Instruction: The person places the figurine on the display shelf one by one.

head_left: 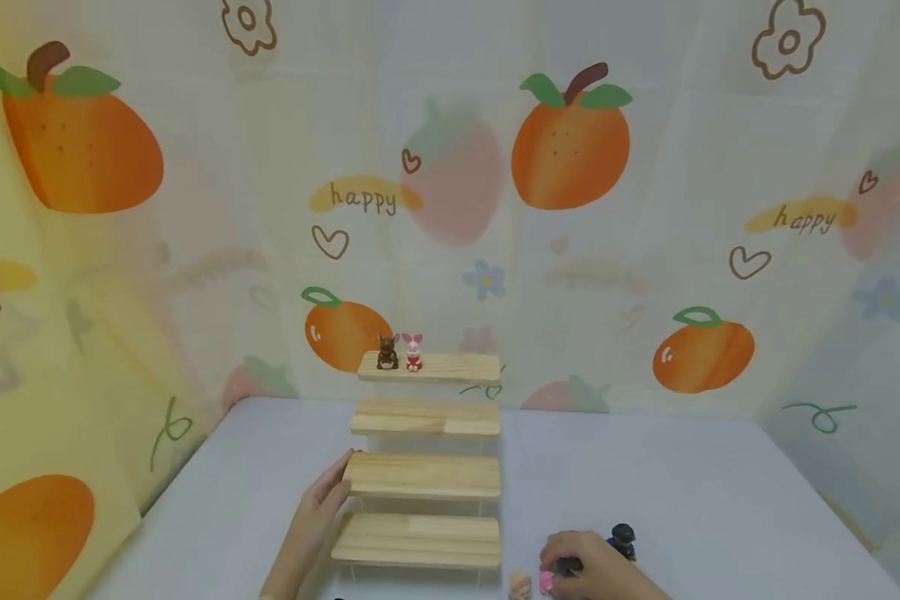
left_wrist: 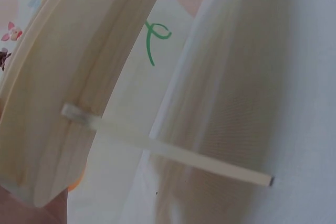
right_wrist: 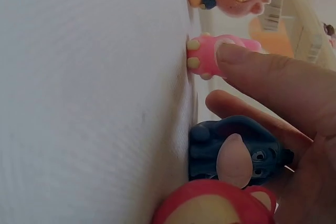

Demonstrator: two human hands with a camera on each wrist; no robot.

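Your right hand (head_left: 591, 563) reaches down, fingers curled, pinching the pink figurine (right_wrist: 208, 54), upright between them with cream feet. Your left hand (head_left: 321, 502) stretches forward, fingers clamped on the wooden stand (head_left: 423, 477).

The shelf (head_left: 423, 477) I hold looks like bare wood, smooth and matt, its grain showing; its leg (left_wrist: 210, 164) could pass for smooth plastic. I touch a pink figure (right_wrist: 208, 51), smooth and plastic-looking, like the blue figure (right_wrist: 206, 145). My surface (head_left: 645, 467) looks like matt, finely textured cloth.
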